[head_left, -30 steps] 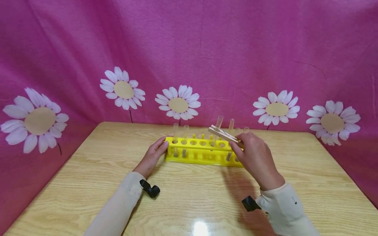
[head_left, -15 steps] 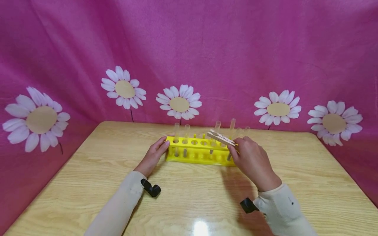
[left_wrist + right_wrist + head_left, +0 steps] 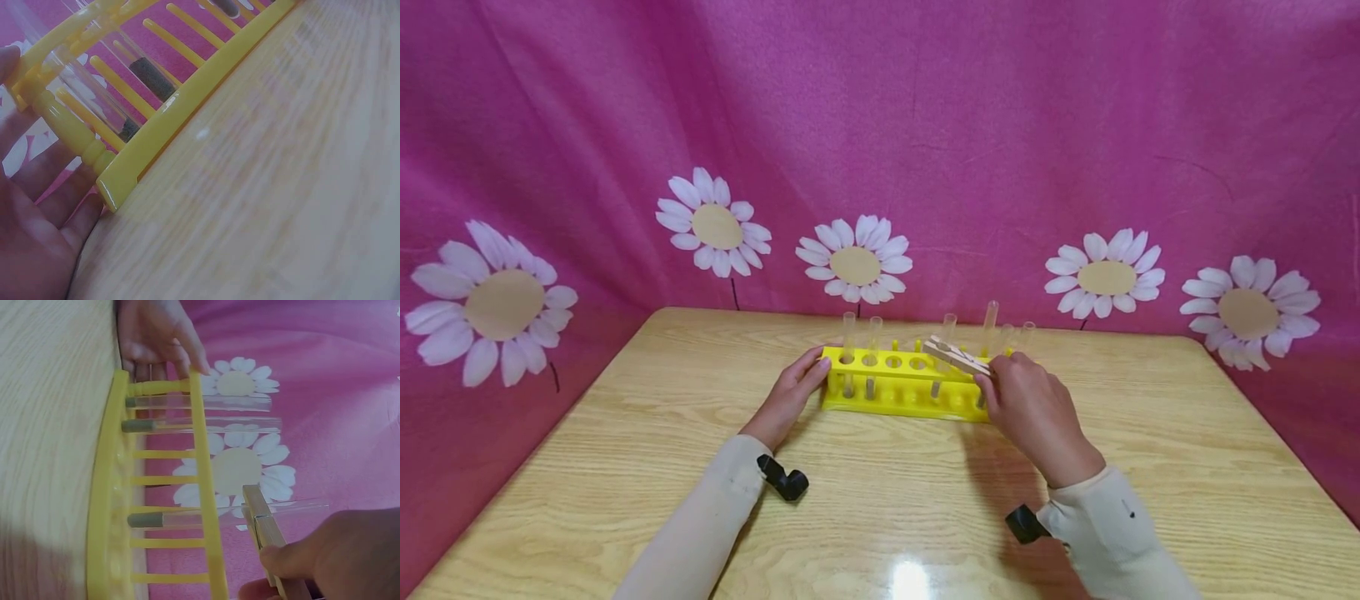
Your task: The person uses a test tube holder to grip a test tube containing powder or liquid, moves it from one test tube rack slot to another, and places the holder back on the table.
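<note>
A yellow test tube rack [image 3: 895, 373] stands on the wooden table. My left hand [image 3: 784, 402] holds its left end, thumb on the top bar and fingers around the end post [image 3: 62, 125]. My right hand [image 3: 1037, 410] grips a wooden test tube holder [image 3: 958, 356] above the rack's right half. The holder's tip lies against a clear test tube [image 3: 181, 517] with dark grey contents, which stands in a rack hole, nearly upright. Whether the holder still clamps the tube, I cannot tell. Two similar tubes [image 3: 848, 333] stand at the left end.
Several more tubes [image 3: 991, 321] rise at the rack's right end, partly behind my right hand. Yellow drying pegs [image 3: 917, 345] stick up along the back. A pink cloth [image 3: 970, 150] printed with daisies hangs behind the table [image 3: 850, 517].
The tube at the holder has gone lower into the rack and straightened from a tilt. My right hand has moved slightly left and down with the holder. My left hand keeps its hold.
</note>
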